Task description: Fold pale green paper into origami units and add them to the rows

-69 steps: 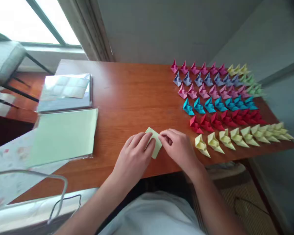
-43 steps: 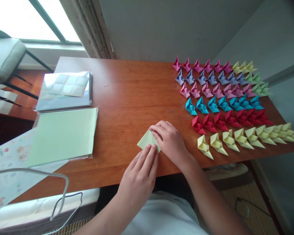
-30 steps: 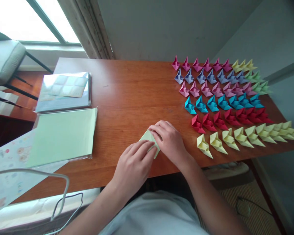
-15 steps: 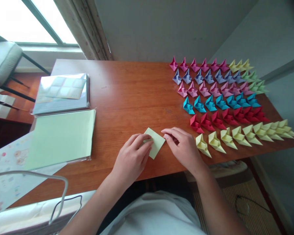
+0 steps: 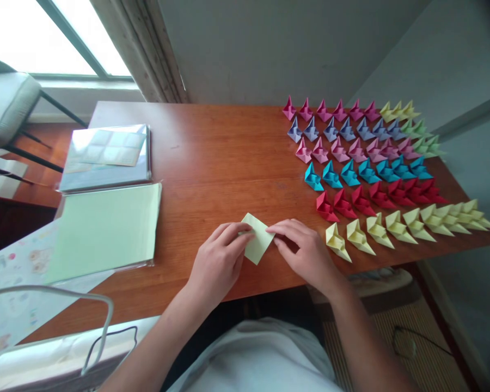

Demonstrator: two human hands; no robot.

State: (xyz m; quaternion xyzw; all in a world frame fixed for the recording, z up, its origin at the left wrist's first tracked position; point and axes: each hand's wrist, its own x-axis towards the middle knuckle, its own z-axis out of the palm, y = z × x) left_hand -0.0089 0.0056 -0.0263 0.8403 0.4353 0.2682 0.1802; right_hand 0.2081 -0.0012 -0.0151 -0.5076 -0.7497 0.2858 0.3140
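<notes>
A small pale yellow-green paper square [image 5: 258,245] lies turned like a diamond near the table's front edge. At its left corner my left hand [image 5: 222,256] is closed, thumb and fingertips pinching the paper. My right hand [image 5: 304,247] has its index fingertip on the square's right corner, the thumb just below it, and seems to pinch that corner. To the right of my right hand begins a row of pale yellow folded paper pieces [image 5: 337,242].
Rows of folded paper in red [image 5: 325,207], blue [image 5: 312,177], pink, purple and magenta cover the table's right side. On the left are a green paper pack [image 5: 106,231], a clear-wrapped pack [image 5: 106,177] and a white cable [image 5: 108,321].
My right hand has moved slightly left, and its fingertips now meet the square's right corner. My left hand has stayed at the left corner.
</notes>
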